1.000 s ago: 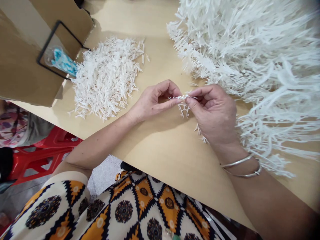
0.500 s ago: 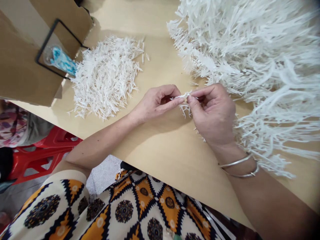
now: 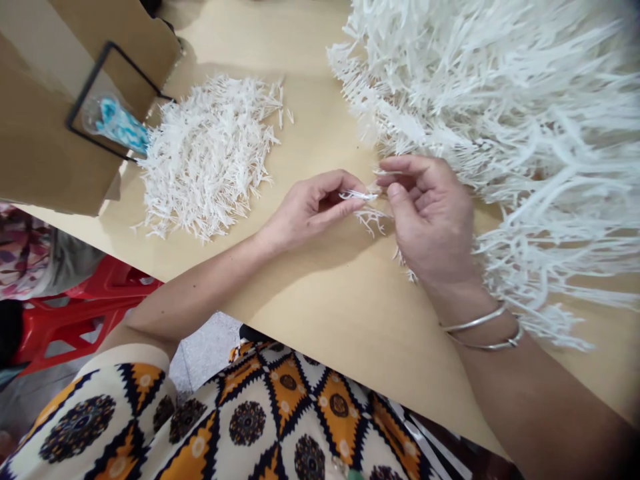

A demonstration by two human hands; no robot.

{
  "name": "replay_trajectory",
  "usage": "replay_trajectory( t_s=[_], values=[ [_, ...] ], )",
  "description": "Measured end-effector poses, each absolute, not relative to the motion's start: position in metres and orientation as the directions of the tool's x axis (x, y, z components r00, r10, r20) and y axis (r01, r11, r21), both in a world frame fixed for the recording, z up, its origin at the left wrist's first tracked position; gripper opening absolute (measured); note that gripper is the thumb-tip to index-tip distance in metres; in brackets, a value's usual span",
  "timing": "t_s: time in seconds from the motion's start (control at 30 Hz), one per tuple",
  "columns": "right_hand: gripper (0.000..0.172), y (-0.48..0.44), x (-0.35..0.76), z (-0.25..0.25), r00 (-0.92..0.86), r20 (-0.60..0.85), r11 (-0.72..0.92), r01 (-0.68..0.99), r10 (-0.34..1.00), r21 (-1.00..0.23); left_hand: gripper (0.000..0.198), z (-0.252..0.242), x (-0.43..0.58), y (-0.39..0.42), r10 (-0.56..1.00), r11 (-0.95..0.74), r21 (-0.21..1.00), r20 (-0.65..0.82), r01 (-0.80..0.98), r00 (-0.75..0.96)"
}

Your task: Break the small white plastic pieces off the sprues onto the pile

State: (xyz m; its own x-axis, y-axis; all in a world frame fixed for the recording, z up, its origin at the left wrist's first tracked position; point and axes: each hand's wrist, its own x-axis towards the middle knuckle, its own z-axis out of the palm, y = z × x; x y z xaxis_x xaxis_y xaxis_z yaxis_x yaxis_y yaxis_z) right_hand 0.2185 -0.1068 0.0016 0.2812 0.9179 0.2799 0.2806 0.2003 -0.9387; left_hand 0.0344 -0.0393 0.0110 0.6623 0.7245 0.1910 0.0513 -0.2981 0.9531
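Observation:
My left hand (image 3: 320, 203) pinches a small white branched piece (image 3: 359, 195) between thumb and fingertips. Just right of it is my right hand (image 3: 433, 213), its thumb and fingers apart and nothing plainly held between them. Below the fingertips, thin white sprigs (image 3: 371, 219) show over the table. A heap of small white pieces (image 3: 207, 153) lies to the left. On the right spreads a much larger pile of long white branched strands (image 3: 490, 100), reaching behind my right hand.
At the upper left, a cardboard box (image 3: 45, 133) stands beside a black wire frame (image 3: 83, 100) and a clear cup with blue-and-white contents (image 3: 120, 123). Red stools (image 3: 75, 327) and part of another person (image 3: 30, 253) are beyond the table's edge.
My right thumb and fingers have parted and moved slightly right, off the white piece. My left hand keeps its pinch on it.

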Motion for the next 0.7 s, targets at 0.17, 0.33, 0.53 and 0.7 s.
replay_trajectory(
  t_s=[0.17,0.33,0.53,0.7],
  values=[
    [0.023,-0.1103,0.2157,0.0024,0.207,0.318,0.252,0.291,0.925,-0.923,0.039,0.0098,0.0341,-0.0365,0.78,-0.286,0.958,0.212,0.034,0.589],
    [0.023,-0.1088,0.2158,-0.0014,0.191,0.308,0.238,0.317,0.932,-0.918,0.038,0.0095,0.0347,-0.0352,0.794,-0.319,0.947,0.246,0.035,0.556],
    [0.014,-0.1071,0.2143,-0.0048,0.214,0.271,0.206,0.282,0.938,-0.937,0.042,0.0091,0.0333,-0.0343,0.798,-0.322,0.945,0.24,0.055,0.552],
    [0.011,-0.1076,0.2141,-0.0057,0.247,0.294,0.224,0.276,0.924,-0.935,0.043,0.01,0.0338,-0.035,0.802,-0.261,0.965,0.197,0.034,0.564]
  ],
)
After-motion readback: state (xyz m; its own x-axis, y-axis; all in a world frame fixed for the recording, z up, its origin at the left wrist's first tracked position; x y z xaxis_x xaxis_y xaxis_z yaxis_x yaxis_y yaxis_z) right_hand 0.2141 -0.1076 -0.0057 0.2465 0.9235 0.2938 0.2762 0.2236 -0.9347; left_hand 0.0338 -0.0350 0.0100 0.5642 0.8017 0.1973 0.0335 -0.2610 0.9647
